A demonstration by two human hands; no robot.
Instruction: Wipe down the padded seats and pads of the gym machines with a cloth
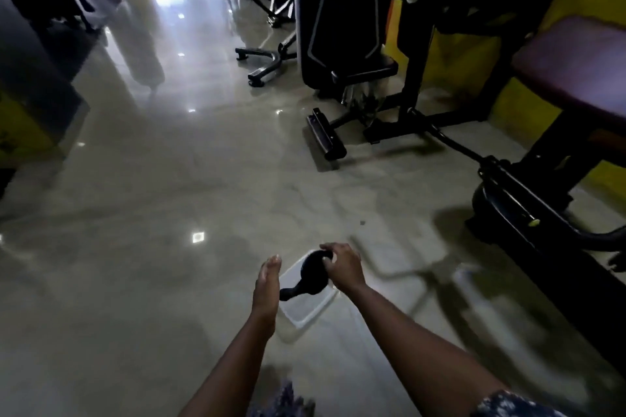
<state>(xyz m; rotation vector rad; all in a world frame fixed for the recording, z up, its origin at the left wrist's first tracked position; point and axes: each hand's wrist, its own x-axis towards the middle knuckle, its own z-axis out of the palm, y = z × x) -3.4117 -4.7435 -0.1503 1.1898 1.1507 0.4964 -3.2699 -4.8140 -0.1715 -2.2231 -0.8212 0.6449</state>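
Black wad, seemingly the cloth point(311, 276), sits over a white tub point(305, 310) on the floor. Right hand point(343, 269) clenched on its top, left hand point(267, 284) flat-fingered beside the tub. Wring it thoroughly first; the maroon padded seat point(576, 64) waits well apart, to the right.

Two hands are in view: one left hand point(267, 284) and one right hand point(343, 267). Between them are one dark cloth point(313, 276) and one clear tub point(305, 310). Two padded parts can be counted, one maroon pad point(576, 64) and one black seat point(366, 69). Two machines stand close, the near machine point(508, 193) and the middle machine point(418, 54). Farther back the dimness hides the count, perhaps two or three more.
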